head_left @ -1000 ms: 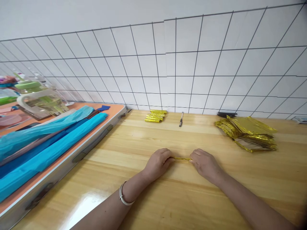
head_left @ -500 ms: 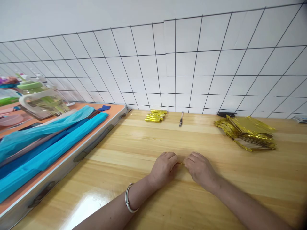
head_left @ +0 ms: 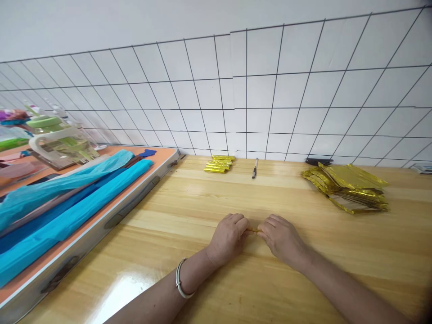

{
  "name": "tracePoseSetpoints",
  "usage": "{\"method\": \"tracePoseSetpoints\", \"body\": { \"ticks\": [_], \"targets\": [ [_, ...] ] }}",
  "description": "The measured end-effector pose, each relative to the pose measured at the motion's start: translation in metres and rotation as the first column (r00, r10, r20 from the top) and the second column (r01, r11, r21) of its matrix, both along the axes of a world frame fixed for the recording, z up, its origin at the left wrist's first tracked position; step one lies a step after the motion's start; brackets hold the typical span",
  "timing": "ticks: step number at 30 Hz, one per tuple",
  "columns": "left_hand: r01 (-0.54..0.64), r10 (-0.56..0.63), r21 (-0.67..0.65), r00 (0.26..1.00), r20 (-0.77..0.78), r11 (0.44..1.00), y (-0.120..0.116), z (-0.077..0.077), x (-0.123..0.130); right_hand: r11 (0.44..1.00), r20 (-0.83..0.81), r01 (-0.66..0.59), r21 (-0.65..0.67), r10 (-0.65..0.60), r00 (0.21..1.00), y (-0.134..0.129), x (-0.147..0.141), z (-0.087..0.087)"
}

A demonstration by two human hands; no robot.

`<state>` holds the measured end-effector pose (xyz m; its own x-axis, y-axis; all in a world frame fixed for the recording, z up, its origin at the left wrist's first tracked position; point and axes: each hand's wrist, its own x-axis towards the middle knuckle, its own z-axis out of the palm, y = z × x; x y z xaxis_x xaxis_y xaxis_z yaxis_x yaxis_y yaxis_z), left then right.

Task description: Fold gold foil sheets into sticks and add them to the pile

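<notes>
L hand & R hand both pinching the thin gold foil strip, an end each; strip's btwn them, low at the wood tabletop, nearer than the pen. Prob. a fold/roll step in hand; next move calls for even finger pressure, L & R.

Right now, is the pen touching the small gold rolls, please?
Apart. The head view shows the pen lying to the right of the gold rolls, with bare wooden table between them.
</notes>
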<state>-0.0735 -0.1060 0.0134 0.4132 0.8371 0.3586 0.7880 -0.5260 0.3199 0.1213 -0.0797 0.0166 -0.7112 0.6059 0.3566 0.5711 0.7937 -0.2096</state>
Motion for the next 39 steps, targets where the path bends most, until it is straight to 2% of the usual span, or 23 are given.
{"method": "tracePoseSetpoints", "body": {
  "ticks": [4, 9, 14, 21, 28, 32, 36, 39],
  "targets": [
    [0.028, -0.022, -0.087, 0.998, 0.065, 0.996, 0.002, 0.001, -0.003, 0.999, 0.014, -0.009, -0.035, 0.010, 1.000, 0.002, 0.002, 0.003],
    [0.111, -0.057, -0.215, 0.968, 0.246, 0.970, 0.008, -0.001, -0.015, 0.991, -0.017, 0.005, -0.134, -0.007, 1.000, 0.009, 0.009, 0.005],
    [0.158, -0.082, -0.240, 0.950, 0.301, 0.958, 0.010, 0.000, -0.022, 0.989, -0.020, 0.003, -0.147, -0.006, 1.000, 0.014, 0.016, 0.005],
    [0.113, 0.007, -0.299, 0.928, 0.373, 0.947, 0.012, -0.003, -0.026, 0.974, -0.028, 0.063, -0.219, -0.071, 0.997, 0.020, 0.020, 0.001],
    [-0.087, 0.189, -0.319, 0.933, 0.307, 0.944, 0.017, 0.000, -0.032, 0.964, -0.063, 0.034, -0.264, -0.053, 0.997, 0.026, 0.025, -0.002],
    [-0.095, 0.196, -0.320, 0.933, 0.300, 0.943, 0.019, 0.000, -0.035, 0.972, -0.070, 0.058, -0.229, -0.075, 0.995, 0.027, 0.027, -0.001],
    [-0.004, 0.113, -0.304, 0.933, 0.341, 0.953, 0.021, 0.002, -0.038, 0.991, -0.124, 0.003, -0.135, -0.020, 0.992, 0.026, 0.029, 0.006],
    [0.021, 0.069, -0.256, 0.939, 0.337, 0.966, 0.021, 0.007, -0.039, 0.996, -0.160, -0.017, -0.088, 0.003, 0.987, 0.027, 0.029, 0.010]
  ]
}}
